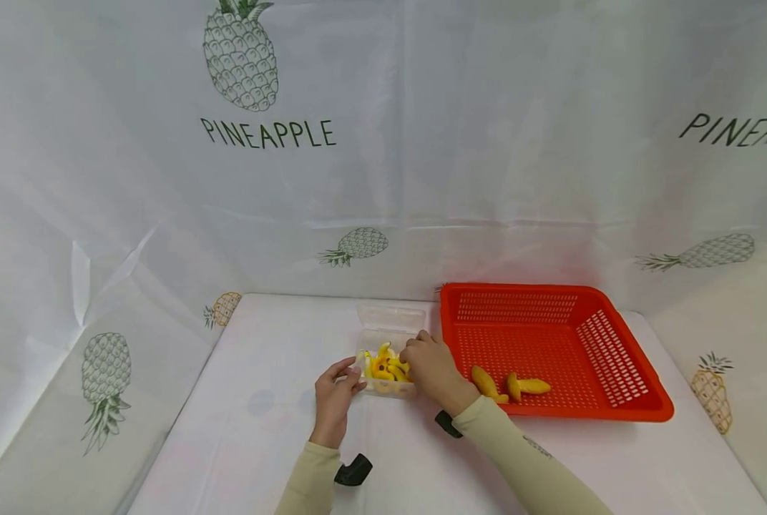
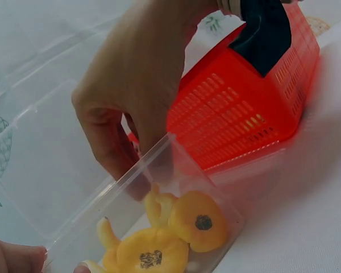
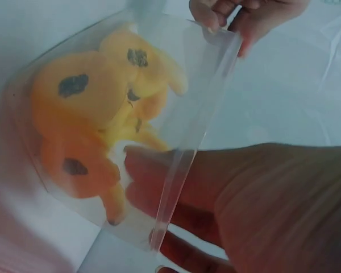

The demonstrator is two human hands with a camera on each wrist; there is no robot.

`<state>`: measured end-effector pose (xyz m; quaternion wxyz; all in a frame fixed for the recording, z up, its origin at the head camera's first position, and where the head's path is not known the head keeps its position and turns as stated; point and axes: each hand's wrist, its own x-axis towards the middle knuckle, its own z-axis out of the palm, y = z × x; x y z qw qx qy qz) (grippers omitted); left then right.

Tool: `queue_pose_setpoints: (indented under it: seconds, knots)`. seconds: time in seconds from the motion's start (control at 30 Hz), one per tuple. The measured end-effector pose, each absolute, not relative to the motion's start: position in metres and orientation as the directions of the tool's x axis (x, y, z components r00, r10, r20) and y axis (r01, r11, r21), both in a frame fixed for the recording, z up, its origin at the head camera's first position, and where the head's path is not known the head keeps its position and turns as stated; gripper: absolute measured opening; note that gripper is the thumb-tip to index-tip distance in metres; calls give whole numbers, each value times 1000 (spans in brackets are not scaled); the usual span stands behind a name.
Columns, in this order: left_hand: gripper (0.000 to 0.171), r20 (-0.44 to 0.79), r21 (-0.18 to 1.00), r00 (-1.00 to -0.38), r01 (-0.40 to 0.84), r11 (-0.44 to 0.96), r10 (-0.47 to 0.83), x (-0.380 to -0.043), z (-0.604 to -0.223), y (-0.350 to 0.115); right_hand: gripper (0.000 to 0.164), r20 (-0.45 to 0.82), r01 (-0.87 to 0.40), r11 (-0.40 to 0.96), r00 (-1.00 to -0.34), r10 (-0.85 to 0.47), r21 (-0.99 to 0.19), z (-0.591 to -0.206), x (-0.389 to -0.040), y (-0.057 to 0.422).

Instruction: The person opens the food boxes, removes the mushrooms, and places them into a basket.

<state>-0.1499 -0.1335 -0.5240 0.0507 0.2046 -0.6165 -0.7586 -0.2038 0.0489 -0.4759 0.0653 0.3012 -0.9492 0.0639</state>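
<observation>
A clear plastic box holds several small yellow, banana-like toy pieces with rounded orange ends and dark patches. My left hand grips the box's left side, its thumb and fingers at the rim. From the right, my right hand reaches over the wall into the box. Its fingertips are down beside the yellow pieces, partly seen through the clear plastic. In the left wrist view the fingers point down by an upright yellow stem. I cannot tell whether they pinch a piece.
The box's clear lid stands raised at the back. A red perforated basket sits close to the right, with two brownish-yellow, mushroom-like pieces in its front part. A white cloth with pineapple prints covers the table and hangs behind it.
</observation>
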Motion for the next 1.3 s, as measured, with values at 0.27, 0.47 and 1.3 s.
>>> queue_pose_setpoints:
  seconds: [0.27,0.47,1.3]
  knots:
    - [36,-245,956,-912,-171,-237,-330,-151,-526,-133,27,46,-523,848,-848,-527,86,-478,-204,36]
    - [36,-250,955,-911,-177,-239,-327,-151,-525,-133,49,-9,-497,854,-865,-502,153,-481,-208,28]
    - [34,-271,951,-904,-200,-234,-330,-152,-528,-134,15,299,-608,772,-783,-546,-184,-476,-207,56]
